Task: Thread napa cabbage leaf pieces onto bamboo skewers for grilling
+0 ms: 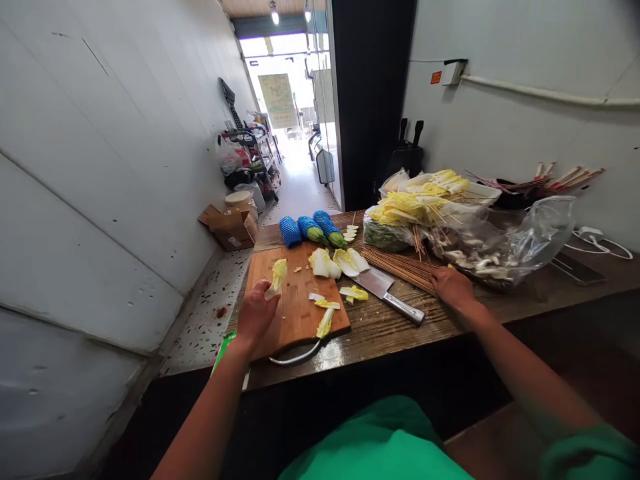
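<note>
My left hand (pixel 256 312) is closed on a piece of napa cabbage leaf (pixel 278 275), held upright over the left side of the wooden cutting board (pixel 305 330). At the right, my right hand (pixel 453 288) has its fingers closed at the near end of a pile of wooden skewers (pixel 400 268); how many it grips is hidden. Cut cabbage leaves (pixel 325 264) lie at the board's far right corner, and small strips (pixel 325 321) near its front edge. A cleaver (pixel 390 299) rests on the table between the board and the skewers, cabbage on its blade tip.
Zucchini in blue foam nets (pixel 311 230) lie behind the board. Skewered cabbage (pixel 415 203) is heaped at the back right, beside a plastic bag of mushrooms (pixel 487 257). More skewers (pixel 565 179) stand by the wall. A cardboard box (pixel 231 228) sits on the floor at left.
</note>
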`<state>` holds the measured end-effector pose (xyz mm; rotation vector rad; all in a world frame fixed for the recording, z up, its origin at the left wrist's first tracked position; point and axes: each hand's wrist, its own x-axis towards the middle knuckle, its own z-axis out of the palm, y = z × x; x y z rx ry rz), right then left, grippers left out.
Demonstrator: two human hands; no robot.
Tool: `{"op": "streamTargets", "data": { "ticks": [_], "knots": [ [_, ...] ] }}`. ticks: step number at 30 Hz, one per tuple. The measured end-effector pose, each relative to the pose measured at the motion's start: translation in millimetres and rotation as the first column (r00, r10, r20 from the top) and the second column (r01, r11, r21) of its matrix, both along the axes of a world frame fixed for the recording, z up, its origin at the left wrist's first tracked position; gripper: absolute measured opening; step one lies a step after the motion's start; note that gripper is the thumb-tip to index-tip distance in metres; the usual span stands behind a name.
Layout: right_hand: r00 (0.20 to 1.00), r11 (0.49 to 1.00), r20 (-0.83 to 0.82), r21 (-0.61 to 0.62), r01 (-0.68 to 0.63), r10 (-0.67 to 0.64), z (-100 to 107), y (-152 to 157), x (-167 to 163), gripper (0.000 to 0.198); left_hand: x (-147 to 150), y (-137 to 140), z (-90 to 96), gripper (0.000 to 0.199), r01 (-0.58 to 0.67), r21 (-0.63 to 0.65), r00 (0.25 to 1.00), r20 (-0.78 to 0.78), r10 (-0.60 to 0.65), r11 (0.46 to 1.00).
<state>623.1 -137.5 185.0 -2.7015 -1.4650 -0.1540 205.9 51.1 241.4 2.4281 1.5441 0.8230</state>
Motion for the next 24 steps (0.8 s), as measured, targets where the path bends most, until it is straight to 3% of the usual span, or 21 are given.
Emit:
{"op": "streamTargets", "data": {
  "ticks": [6,11,14,16,18,22,24],
  "knots": [
    [0.999,0.998,0.034,0.060,-0.022,0.020,1.7,-2.3,-3.7,0.025,5.6,2.0,-2.3,0.043,-0.011,0.120,0.971,-0.234,0.039,0.993],
    [0.996,0.989,0.049,0.123,-0.082,0.076,8.3,-3.0,-16.3,0.030,35.4,0.0,11.2,0.048,0.020,0.211,0.935,-0.350,0.057,0.977],
    [0.975,0.954,0.040,0.204,-0.221,0.218,18.2,0.5,-37.2,0.029,65.3,3.7,13.8,0.046,0.245,0.237,0.897,-0.424,-0.127,0.940],
    [0.951,0.927,0.009,0.222,-0.303,0.308,26.6,4.8,-53.7,0.026,86.0,11.7,10.8,0.049,0.465,0.173,0.807,-0.486,-0.335,0.868],
    [0.936,0.917,-0.021,0.210,-0.340,0.352,33.9,9.9,-67.2,0.023,104.0,22.7,6.9,0.051,0.588,0.079,0.714,-0.518,-0.471,0.805],
    [0.923,0.914,-0.041,0.158,-0.373,0.383,39.8,18.7,-74.1,0.020,122.3,41.7,7.7,0.046,0.592,-0.066,0.668,-0.517,-0.535,0.803],
    [0.953,0.950,-0.020,0.089,-0.300,0.303,38.6,21.7,-67.7,0.021,118.5,46.1,12.6,0.044,0.580,-0.082,0.675,-0.509,-0.534,0.811]
  ]
}}
